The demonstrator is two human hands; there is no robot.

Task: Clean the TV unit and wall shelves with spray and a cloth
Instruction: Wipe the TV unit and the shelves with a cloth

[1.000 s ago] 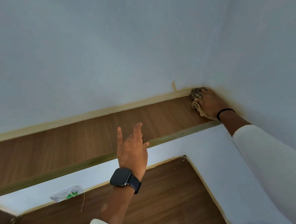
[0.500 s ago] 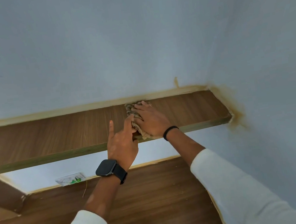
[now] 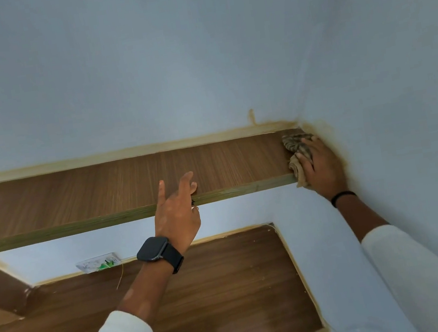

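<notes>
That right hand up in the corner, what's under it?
A crumpled striped cloth lies under the right hand, pressed on the wooden shelf. The cloth's middle and the shelf's end beneath are covered.

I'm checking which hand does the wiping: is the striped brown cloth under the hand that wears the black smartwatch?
No: the striped brown cloth lies under the right hand; the left hand wears the watch.
</notes>
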